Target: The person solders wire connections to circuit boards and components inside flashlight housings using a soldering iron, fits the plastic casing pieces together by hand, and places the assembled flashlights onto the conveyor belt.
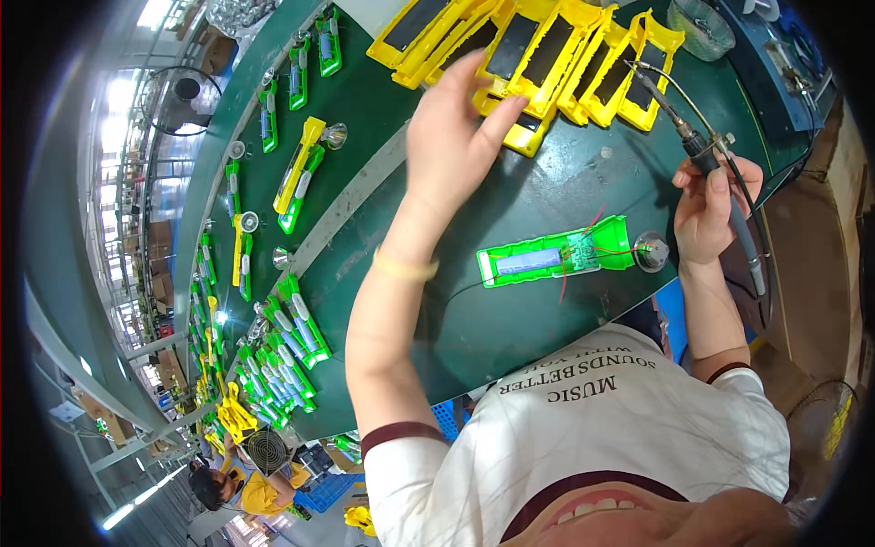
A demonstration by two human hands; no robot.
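Observation:
My left hand (453,137) reaches over the near edge of a row of yellow plastic housings (551,56) with dark panels. Its thumb and fingers are apart, the tips touching or just over the housings; firm contact I cannot tell. In my right hand (714,211) is a soldering iron (700,150), its tip pointing up toward the rightmost housings, with a thin curved tube clamped alongside. Between my arms lies an open green housing (524,262) holding a blue battery cell, a small circuit board and loose red wires. A round silver lamp head (651,252) sits at its right end.
A grey strip (351,196) divides the green table from a belt with spaced green and yellow lamp assemblies (299,173). Several green housings (278,369) are heaped at left. A clear bowl (702,32) stands far right. Another person (260,488) in yellow is at lower left.

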